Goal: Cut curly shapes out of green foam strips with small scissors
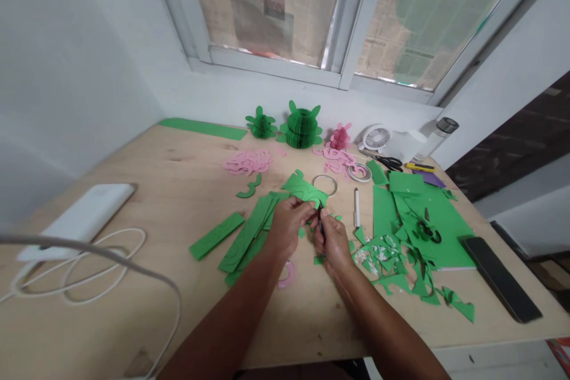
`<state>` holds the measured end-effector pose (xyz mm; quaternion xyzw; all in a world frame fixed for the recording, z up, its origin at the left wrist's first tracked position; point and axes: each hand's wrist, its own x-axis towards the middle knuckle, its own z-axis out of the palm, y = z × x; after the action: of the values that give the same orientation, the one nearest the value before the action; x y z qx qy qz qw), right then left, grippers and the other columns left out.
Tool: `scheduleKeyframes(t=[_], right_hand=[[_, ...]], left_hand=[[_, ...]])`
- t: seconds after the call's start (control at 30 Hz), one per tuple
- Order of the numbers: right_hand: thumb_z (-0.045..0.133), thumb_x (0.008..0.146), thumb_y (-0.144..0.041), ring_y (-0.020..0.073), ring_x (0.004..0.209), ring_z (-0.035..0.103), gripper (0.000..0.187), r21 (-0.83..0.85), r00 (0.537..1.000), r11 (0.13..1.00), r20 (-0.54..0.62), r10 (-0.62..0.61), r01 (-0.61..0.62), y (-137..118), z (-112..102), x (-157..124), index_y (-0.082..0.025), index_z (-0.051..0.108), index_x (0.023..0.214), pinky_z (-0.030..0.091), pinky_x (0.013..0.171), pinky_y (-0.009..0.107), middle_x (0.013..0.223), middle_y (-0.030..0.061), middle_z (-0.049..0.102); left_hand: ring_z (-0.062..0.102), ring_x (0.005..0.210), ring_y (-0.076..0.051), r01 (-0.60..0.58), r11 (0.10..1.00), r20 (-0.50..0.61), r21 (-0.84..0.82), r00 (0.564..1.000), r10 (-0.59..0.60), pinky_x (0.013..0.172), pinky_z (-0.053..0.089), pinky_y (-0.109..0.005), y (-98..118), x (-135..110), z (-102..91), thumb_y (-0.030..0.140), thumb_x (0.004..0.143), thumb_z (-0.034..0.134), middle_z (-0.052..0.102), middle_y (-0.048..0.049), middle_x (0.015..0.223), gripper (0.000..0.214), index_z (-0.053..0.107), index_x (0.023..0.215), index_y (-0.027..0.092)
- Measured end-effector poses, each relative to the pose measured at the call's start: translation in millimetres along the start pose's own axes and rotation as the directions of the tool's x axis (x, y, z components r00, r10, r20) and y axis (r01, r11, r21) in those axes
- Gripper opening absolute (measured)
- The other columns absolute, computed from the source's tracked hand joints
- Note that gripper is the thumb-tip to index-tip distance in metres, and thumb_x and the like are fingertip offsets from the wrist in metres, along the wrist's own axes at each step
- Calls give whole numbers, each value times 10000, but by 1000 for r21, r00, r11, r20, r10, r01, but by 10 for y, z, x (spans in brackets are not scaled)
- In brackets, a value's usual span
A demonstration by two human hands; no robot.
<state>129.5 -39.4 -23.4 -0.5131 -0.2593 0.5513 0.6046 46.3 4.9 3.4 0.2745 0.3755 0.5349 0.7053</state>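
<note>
Left fingers (306,210) pinch green paper (304,188)

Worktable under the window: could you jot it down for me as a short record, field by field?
Left hand: holds a green paper piece
Right hand: holds a dark tool, mostly hidden
Beside left forearm: overlapping green strips
Back row: large green figure between small green figure and pink figure
Right side: green scraps, dark phone-like slab
</note>
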Motion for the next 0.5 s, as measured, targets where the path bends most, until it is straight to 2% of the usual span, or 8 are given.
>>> scheduleKeyframes(t=[0.27,0.5], right_hand=[[664,673,-688,39,309,206,528,-29,1000,1000,9,6,-6,15,-48,25,-171,567,624,87,321,191,361,-93,373],[661,666,-696,36,310,191,538,-39,999,999,30,15,-13,4,-47,19,-168,570,624,87,320,188,358,-97,363]], left_hand=[[539,486,-107,11,997,68,78,998,-16,565,456,-258,51,8,-32,211,524,773,599,8,523,172,615,554,149],[548,475,-117,51,995,90,89,994,-59,526,444,-248,142,-3,-58,225,480,811,590,0,487,244,577,492,158]])
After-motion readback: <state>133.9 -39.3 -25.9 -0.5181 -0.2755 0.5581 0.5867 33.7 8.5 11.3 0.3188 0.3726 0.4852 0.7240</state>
